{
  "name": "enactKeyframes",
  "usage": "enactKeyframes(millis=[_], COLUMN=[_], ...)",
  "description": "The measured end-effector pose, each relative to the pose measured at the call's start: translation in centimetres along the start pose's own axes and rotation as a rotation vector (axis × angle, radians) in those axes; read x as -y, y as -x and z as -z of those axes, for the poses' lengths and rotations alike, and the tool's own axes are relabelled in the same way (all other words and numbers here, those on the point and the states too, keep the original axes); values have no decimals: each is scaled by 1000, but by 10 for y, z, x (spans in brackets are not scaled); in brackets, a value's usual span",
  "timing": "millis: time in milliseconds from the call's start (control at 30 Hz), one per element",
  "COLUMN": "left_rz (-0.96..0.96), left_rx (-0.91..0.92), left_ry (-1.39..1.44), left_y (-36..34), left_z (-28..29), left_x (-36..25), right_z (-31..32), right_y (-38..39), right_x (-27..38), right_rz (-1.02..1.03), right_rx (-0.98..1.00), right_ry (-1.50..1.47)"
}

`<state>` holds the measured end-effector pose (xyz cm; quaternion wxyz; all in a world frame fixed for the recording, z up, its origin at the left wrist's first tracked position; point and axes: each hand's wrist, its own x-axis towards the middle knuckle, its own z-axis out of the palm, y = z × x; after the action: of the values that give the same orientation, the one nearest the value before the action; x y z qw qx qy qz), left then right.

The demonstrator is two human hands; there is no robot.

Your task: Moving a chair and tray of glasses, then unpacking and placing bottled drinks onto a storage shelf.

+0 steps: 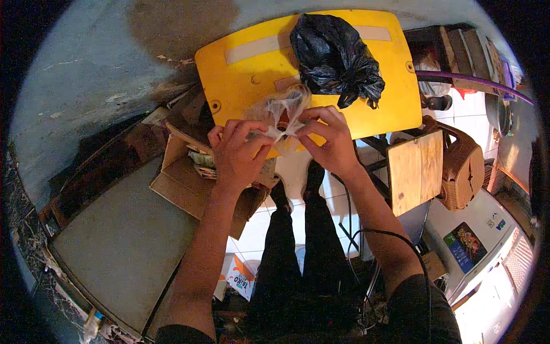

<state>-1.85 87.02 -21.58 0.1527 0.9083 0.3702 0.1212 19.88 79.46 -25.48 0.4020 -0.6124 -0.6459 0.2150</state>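
A thin clear plastic bag [288, 106] is held up over the near edge of the yellow tabletop [246, 74]. Something reddish-brown shows in or behind it, too unclear to name. My left hand [240, 152] pinches the gathered plastic from the left, its fingertips close to a twisted or knotted part. From the right, my right hand [332, 137] pinches the same part between thumb and fingers. Farther back on the yellow top, beyond my right hand, lies a black plastic bag [338, 57] with its neck bunched up.
An opened cardboard box [186, 186] stands left of my legs, beside a grey flat board [120, 241]. At the right are a wooden board [415, 172], a brown woven basket [463, 166] and a white cabinet-like surface [492, 229]. A black cable [401, 236] loops by my right forearm.
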Motion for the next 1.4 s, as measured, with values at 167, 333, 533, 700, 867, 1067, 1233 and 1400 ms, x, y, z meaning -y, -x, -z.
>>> enactKeyframes(millis=[167, 333, 533, 700, 867, 1067, 1233, 1400], left_rz=[123, 414, 773, 182, -14, -91, -96, -8], left_rx=[-182, -128, -12, -185, 121, 327, 325, 571], left_ry=[30, 374, 623, -32, 162, 325, 408, 284], left_y=[2, 11, -5, -12, -12, -30, -34, -36], left_z=[-6, -22, -35, -22, -18, -9, -12, -16], left_x=[-16, -37, -41, -30, 2, 17, 24, 20], right_z=[-15, -17, -22, -11, 9, 5, -8, 3], right_y=[13, 12, 15, 14, -10, -25, -35, -35], right_x=[-1, 9, 4, 5, 2, -27, -21, -42], right_rz=[-148, -306, -250, -46, -11, 369, 167, 180], right_rx=[-15, -17, -31, 139, 184, 434, 508, 593], right_ry=[-275, -323, -395, -323, -57, -4, -187, -290])
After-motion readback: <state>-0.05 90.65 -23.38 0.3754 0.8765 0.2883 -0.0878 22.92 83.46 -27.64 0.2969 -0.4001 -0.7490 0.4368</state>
